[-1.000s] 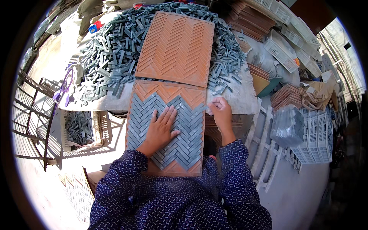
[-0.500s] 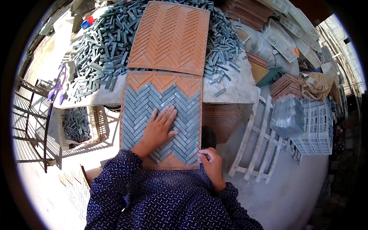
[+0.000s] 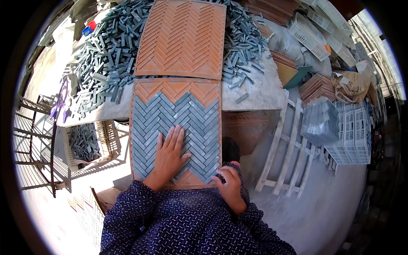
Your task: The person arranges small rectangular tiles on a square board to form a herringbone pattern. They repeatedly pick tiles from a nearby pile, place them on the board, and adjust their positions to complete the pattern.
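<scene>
Sunlit grey concrete floor [image 3: 323, 204], white wooden ladder frame [image 3: 289, 144] right of fingers, stacked white plastic crates [image 3: 352, 131] beyond, metal rack [image 3: 34, 144] far left, hard shadows

Your left hand [image 3: 169, 158] lies on matt grey stone-like strips [image 3: 178, 119] — smooth-faced, set in a ridged terracotta-coloured plastic tray [image 3: 176, 88]. Your second tray [image 3: 182, 40] shows the same matt ribbed finish. The loose grey pieces [image 3: 102, 72] look dull; the white crates [image 3: 352, 131] — latticed plastic.
</scene>
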The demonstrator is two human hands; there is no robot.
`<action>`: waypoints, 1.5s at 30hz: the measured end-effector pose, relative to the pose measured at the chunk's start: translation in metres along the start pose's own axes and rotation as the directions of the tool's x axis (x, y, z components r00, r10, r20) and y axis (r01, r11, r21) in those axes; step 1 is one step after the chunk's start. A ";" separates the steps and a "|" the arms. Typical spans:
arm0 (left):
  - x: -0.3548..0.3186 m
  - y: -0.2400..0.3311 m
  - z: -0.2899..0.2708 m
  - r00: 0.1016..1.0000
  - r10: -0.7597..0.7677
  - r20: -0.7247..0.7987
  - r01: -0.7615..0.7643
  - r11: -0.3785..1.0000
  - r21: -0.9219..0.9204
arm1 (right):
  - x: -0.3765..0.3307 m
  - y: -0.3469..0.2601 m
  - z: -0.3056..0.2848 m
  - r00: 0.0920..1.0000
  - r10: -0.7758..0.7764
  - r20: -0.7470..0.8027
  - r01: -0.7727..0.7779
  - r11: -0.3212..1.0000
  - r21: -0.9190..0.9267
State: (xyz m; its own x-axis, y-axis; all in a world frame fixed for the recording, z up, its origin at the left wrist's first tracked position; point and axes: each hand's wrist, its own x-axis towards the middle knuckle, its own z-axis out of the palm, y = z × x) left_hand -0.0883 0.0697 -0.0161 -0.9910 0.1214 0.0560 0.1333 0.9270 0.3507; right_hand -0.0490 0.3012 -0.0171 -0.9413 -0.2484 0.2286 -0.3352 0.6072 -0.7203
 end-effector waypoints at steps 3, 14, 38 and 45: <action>0.001 -0.002 -0.001 1.000 0.018 0.010 -0.018 1.000 -0.011 | -0.001 -0.004 0.000 1.000 -0.010 0.012 0.009 0.999 0.048; -0.002 -0.003 -0.003 0.999 0.027 -0.017 -0.026 0.998 0.063 | 0.038 -0.026 -0.031 0.990 -0.050 0.133 0.060 0.996 -0.073; -0.019 -0.015 -0.004 0.991 -0.003 -0.131 -0.027 0.973 -0.231 | 0.231 -0.032 0.040 0.961 0.218 0.168 -0.275 0.776 0.568; -0.104 -0.064 -0.049 0.872 -0.414 -0.259 0.249 0.833 -0.494 | 0.081 -0.029 0.017 0.841 0.211 0.499 -0.454 0.778 0.435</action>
State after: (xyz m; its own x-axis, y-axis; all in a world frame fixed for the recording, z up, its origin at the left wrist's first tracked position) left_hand 0.0062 -0.0197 0.0017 -0.9174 -0.3703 0.1461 -0.1309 0.6272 0.7678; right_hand -0.1150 0.2505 0.0109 -0.8421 -0.4568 -0.2866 0.1838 0.2566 -0.9489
